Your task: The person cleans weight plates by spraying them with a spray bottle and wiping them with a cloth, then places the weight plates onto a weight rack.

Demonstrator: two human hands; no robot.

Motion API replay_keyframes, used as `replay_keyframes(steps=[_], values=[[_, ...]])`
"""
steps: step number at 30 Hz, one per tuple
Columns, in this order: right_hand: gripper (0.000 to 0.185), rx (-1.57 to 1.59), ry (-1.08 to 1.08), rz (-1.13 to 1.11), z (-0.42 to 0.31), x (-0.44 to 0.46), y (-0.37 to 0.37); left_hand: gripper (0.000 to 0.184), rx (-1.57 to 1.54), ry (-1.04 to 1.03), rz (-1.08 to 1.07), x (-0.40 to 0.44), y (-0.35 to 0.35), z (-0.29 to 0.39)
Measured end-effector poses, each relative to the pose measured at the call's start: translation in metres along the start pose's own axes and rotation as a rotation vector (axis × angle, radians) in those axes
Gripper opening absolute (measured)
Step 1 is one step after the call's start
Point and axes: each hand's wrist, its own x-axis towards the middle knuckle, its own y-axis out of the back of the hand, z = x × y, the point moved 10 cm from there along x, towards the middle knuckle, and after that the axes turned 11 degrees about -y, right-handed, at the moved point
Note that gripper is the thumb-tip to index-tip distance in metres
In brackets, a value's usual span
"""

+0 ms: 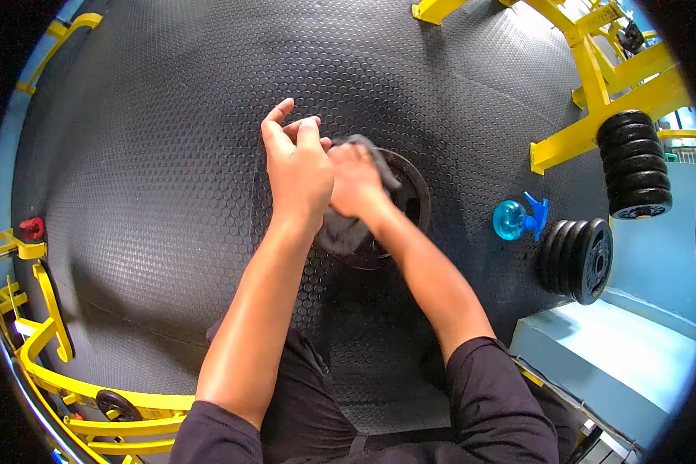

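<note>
A dark round weight plate (421, 193) lies flat on the black floor in front of me, partly hidden by my hands. My right hand (356, 182), smeared by motion, is pressed over a dark grey cloth (342, 233) on top of the plate. Part of the cloth sticks out beyond the fingertips and part below the palm. My left hand (298, 170) is raised by the plate's left side, its fingers loosely bent and apart, holding nothing that I can see.
To the right, a spray bottle (510, 220) with blue liquid lies near a row of black weight plates (576, 261). More plates (634, 165) hang on a yellow rack (588, 127). Yellow equipment frames (50, 317) stand at the left. Studded rubber matting (170, 155) covers the floor.
</note>
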Motion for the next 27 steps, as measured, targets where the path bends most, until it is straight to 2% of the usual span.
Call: replay_keyframes(steps=[1,3,4,5,7,10,11,15,18,19,21,22,23,25,27], values=[[0.048,-0.023,-0.088,-0.074,0.019,0.005,0.000,0.042,-0.005,0.002,-0.001,-0.001,0.000,0.001],[0.053,-0.015,-0.128,0.158,0.050,-0.006,0.015,0.042,-0.004,-0.012,-0.003,-0.002,0.004,0.004],[0.058,-0.061,-0.193,0.139,0.067,-0.011,0.011,0.042,-0.003,-0.003,-0.001,-0.002,0.005,0.005],[0.062,-0.140,-0.353,0.219,0.090,-0.024,0.012,0.042,-0.001,0.006,-0.003,-0.003,0.007,0.006],[0.064,-0.028,-0.573,0.049,0.123,-0.050,0.014,0.042,0.013,0.012,-0.004,-0.004,0.010,0.010],[0.073,0.108,-0.660,0.126,0.142,-0.104,0.007,0.042,0.024,-0.012,-0.006,-0.005,0.015,0.015],[0.073,0.105,-0.658,0.124,0.143,-0.121,-0.002,0.042,0.028,-0.013,-0.009,-0.006,0.016,0.017],[0.094,0.295,-0.493,0.339,0.107,-0.188,-0.014,0.041,0.019,-0.022,0.004,-0.007,0.024,0.021],[0.100,0.162,-0.484,0.360,0.048,-0.218,-0.025,0.041,0.029,-0.019,0.021,-0.008,0.033,0.024],[0.091,-0.100,-0.445,0.359,0.040,-0.215,-0.055,0.041,0.036,-0.022,0.028,-0.008,0.037,0.026],[0.073,-0.307,-0.242,0.201,-0.004,-0.203,-0.087,0.041,0.013,-0.011,0.037,-0.012,0.041,0.030],[0.054,-0.139,-0.115,0.409,-0.024,-0.197,-0.071,0.041,0.027,-0.010,0.049,-0.014,0.045,0.032],[0.053,-0.110,-0.132,0.321,-0.031,-0.181,-0.069,0.041,0.025,-0.030,0.046,-0.015,0.047,0.035],[0.058,-0.189,-0.036,0.286,-0.048,-0.151,-0.056,0.042,0.022,-0.045,0.051,-0.018,0.052,0.037],[0.059,-0.134,-0.018,0.255,-0.059,-0.116,-0.048,0.042,0.045,-0.082,0.060,-0.018,0.057,0.042]])
